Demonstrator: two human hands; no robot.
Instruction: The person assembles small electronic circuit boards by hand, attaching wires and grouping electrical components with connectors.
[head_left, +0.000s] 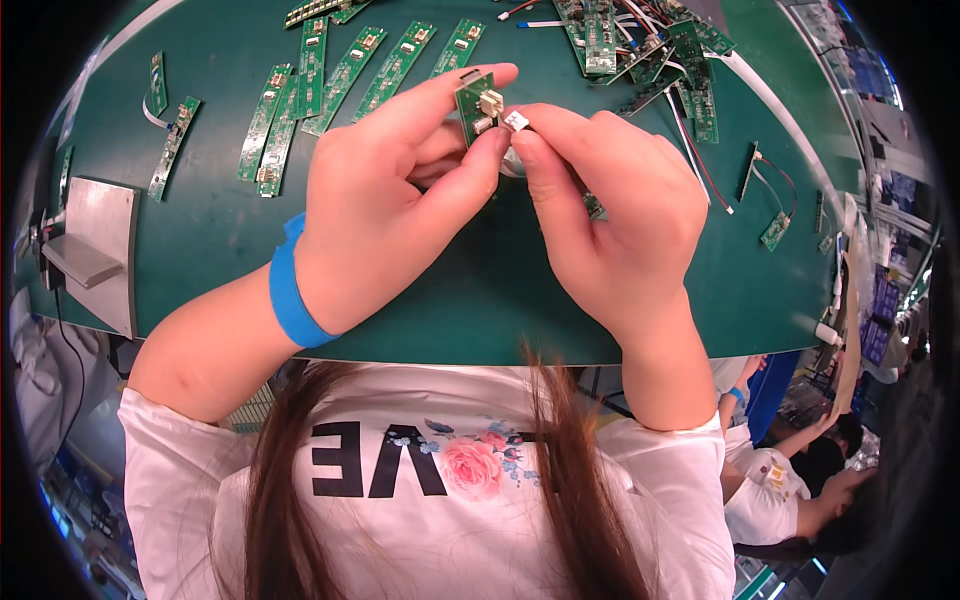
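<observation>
Above the green table, my left hand [400,170] is closed on a small green circuit board [473,108], pinched between thumb and fingers. A cream socket [490,103] stands out from the board's face. Close beside it, my right hand [610,190] pinches a small white plug connector [516,121] between thumb and forefinger. The plug is apart from the socket, a short way to its right. Most of the plug's cable is hidden behind my fingers. A blue band [290,290] circles my left wrist.
Several long green circuit boards [395,70] lie at the back left of the table [440,310]. A heap of boards and wires [650,60] sits at the back right. Wired board pairs lie at both sides. A metal bracket [100,250] stands at the left edge. Another person [780,480] is at right.
</observation>
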